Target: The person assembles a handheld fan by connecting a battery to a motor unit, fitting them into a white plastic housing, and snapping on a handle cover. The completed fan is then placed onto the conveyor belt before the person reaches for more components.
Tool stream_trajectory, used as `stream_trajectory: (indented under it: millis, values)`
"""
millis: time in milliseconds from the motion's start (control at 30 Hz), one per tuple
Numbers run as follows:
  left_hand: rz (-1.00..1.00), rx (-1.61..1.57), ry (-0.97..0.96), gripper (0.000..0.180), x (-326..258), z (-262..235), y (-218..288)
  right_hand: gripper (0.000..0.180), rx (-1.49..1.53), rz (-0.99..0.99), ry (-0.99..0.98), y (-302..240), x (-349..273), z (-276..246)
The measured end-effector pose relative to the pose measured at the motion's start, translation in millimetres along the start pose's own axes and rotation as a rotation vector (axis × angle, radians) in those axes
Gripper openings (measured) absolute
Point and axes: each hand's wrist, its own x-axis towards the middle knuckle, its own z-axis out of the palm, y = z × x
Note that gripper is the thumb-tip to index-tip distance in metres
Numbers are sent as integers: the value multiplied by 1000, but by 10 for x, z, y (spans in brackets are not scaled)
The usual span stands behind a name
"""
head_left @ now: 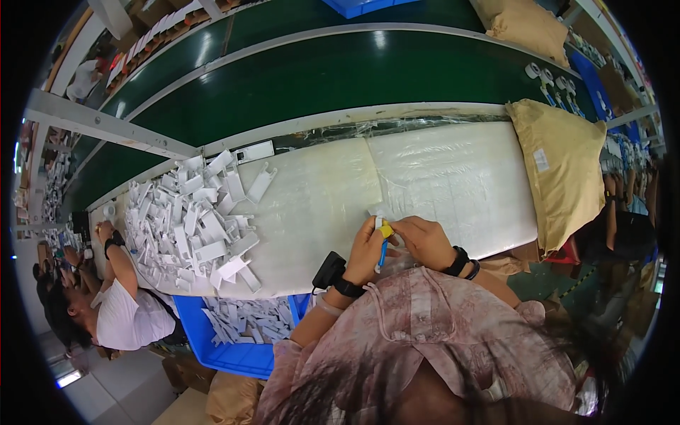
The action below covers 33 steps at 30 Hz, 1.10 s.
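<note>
My left hand (364,253) is closed around a small blue-and-yellow handled piece (383,253), its blue shaft pointing down and its yellow part at the top. A whitish, partly see-through bit shows above the fingers. My right hand (426,244) comes in from the other side, thumb and fingertips pinched at the yellow part. Both hands are just over the near edge of the plastic-covered worktop (312,191). To the left lies a large heap of white plastic parts (195,219); a blue bin (234,358) below it holds grey-white strips (248,320).
Beyond the worktop runs a green conveyor belt (297,81), with several blue-handled white rollers (545,83) at its right. Brown paper sacks (563,173) stand on the right. A metal post (113,126) crosses at left, where a co-worker in white (134,319) sits.
</note>
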Motion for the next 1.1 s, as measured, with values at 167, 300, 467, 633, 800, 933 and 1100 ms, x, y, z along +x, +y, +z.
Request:
stream_trajectory:
  millis: [167, 300, 467, 633, 800, 933, 1100]
  values:
    - [-34, -25, 3, 18, 29, -45, -55, 15, -17, 43, 34, 28, -21, -9]
    - [-92, 8, 18, 25, -4, 3, -28, 12, 51, 60, 57, 20, 19, -57]
    - [-29, -42, 4, 38, -19, 33, 10, 12, 126, 107, -44, 19, 51, -144]
    - [16, -29, -31, 34, -12, 40, -9, 10, 234, 213, -128, 26, 82, -174]
    - [19, 29, -27, 26, 7, 15, -18, 12, 598, 522, -204, 72, 71, -166]
    - [-37, 8, -1, 20, 7, 17, 23, 12, 727, 589, -226, 154, 65, -162]
    - [-46, -70, 90, 19, 25, 54, 34, 12, 929, 595, -249, 123, 121, -228]
